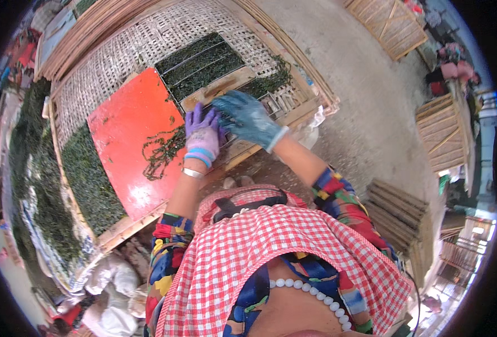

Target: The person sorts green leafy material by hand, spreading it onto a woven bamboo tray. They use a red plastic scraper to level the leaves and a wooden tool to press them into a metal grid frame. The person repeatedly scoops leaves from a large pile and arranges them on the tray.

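Note:
My left hand (202, 132), in a purple knit glove, rests palm down at the right edge of a red board (134, 139), its fingers spread. Beside it my right hand (246, 119), in a teal coated glove, reaches over the near part of a thin metal grid frame (197, 63). Both hands almost touch, and what lies under their fingers is hidden. Dark green leafy material (219, 54) fills the frame's far strips. A wooden slat (221, 87) lies across it just beyond my fingertips. Tangled green strands (164, 153) lie on the red board.
Everything sits on a woven bamboo mat (117, 80) with a wooden rim. More green material (86, 181) covers the mat's left part. Stacked wooden frames (101, 33) stand at the far left, with a dark slatted stack (393, 215) at right. A person (457, 69) is at far right.

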Demonstrator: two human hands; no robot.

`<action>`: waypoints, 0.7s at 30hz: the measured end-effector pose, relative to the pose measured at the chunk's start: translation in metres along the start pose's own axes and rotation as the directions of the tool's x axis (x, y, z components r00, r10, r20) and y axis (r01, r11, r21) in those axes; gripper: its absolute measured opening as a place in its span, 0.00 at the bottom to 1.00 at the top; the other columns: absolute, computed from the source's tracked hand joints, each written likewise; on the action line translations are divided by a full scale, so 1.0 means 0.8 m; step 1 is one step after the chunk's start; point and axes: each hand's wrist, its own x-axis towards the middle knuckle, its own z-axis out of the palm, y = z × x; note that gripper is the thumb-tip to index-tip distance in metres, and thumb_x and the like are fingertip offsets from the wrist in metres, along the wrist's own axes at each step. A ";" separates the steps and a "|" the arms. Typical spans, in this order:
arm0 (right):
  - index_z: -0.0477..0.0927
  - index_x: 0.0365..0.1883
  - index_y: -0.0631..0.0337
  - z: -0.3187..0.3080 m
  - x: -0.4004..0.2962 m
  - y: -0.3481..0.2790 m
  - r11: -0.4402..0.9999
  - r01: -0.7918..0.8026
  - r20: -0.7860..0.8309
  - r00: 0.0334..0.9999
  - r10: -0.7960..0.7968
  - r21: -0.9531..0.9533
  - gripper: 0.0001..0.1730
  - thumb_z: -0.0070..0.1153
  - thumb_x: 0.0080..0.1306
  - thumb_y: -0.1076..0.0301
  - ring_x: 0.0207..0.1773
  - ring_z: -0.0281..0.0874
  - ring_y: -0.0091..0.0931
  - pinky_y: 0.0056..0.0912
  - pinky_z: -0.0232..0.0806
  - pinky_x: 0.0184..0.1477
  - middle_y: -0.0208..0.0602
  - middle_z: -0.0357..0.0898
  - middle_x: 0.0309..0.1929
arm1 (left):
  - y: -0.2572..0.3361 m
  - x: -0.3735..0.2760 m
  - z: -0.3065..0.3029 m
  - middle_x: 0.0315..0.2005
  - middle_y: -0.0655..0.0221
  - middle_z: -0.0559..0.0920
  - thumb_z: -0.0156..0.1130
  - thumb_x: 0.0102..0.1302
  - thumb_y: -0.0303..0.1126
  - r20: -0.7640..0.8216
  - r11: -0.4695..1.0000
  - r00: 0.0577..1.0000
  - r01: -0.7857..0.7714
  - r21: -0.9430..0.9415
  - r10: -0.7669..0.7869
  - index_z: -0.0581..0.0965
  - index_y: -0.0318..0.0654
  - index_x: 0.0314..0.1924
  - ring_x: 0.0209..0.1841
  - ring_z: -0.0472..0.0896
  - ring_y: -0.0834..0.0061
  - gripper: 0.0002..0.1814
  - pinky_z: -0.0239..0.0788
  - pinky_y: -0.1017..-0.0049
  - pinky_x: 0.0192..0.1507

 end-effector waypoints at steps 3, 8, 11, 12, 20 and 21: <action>0.80 0.56 0.47 0.020 0.007 0.038 0.941 0.194 0.149 0.976 -0.158 -0.278 0.20 0.55 0.67 0.58 0.67 0.67 0.42 0.51 0.55 0.69 0.31 0.79 0.60 | -0.021 -0.021 0.021 0.67 0.69 0.71 0.54 0.69 0.45 -0.102 0.998 0.995 0.003 -0.068 -0.010 0.75 0.49 0.63 0.76 0.51 0.52 0.25 0.42 0.50 0.74; 0.81 0.55 0.46 -0.038 -0.023 0.134 0.935 0.125 0.283 0.959 -0.027 -0.332 0.19 0.55 0.66 0.57 0.62 0.72 0.41 0.51 0.63 0.62 0.30 0.80 0.57 | -0.051 -0.047 0.017 0.60 0.67 0.78 0.60 0.65 0.37 -0.190 0.966 0.981 -0.019 -0.257 -0.031 0.80 0.48 0.54 0.71 0.61 0.49 0.17 0.52 0.53 0.71; 0.83 0.52 0.47 -0.028 0.018 0.094 0.983 0.121 0.263 0.961 -0.082 -0.135 0.18 0.56 0.66 0.55 0.56 0.77 0.41 0.48 0.68 0.57 0.31 0.83 0.51 | -0.039 -0.039 0.019 0.54 0.66 0.82 0.66 0.61 0.31 -0.365 0.914 0.909 0.040 -0.403 -0.201 0.84 0.46 0.44 0.65 0.69 0.49 0.10 0.60 0.56 0.67; 0.84 0.46 0.51 -0.006 0.028 0.081 0.998 0.055 0.174 0.983 -0.049 -0.030 0.17 0.56 0.65 0.53 0.49 0.80 0.40 0.46 0.71 0.53 0.37 0.84 0.46 | -0.029 -0.029 0.012 0.54 0.66 0.82 0.67 0.60 0.32 -0.391 0.894 0.884 0.062 -0.445 -0.256 0.84 0.46 0.43 0.65 0.69 0.49 0.10 0.60 0.57 0.67; 0.87 0.34 0.52 0.004 0.047 0.138 0.946 -0.046 0.368 0.915 0.169 -0.319 0.10 0.55 0.63 0.64 0.42 0.84 0.41 0.47 0.76 0.43 0.40 0.86 0.37 | -0.032 0.007 0.022 0.66 0.74 0.73 0.69 0.56 0.36 -0.212 0.891 0.867 0.424 -0.162 -0.451 0.84 0.52 0.37 0.71 0.59 0.48 0.07 0.48 0.52 0.71; 0.87 0.35 0.51 0.007 0.044 0.142 0.940 0.000 0.407 0.902 0.148 -0.342 0.10 0.54 0.64 0.63 0.42 0.84 0.41 0.47 0.76 0.43 0.40 0.86 0.37 | -0.025 0.007 0.015 0.66 0.73 0.73 0.69 0.56 0.35 -0.178 0.888 0.870 0.449 -0.098 -0.460 0.84 0.52 0.37 0.71 0.59 0.47 0.07 0.48 0.51 0.71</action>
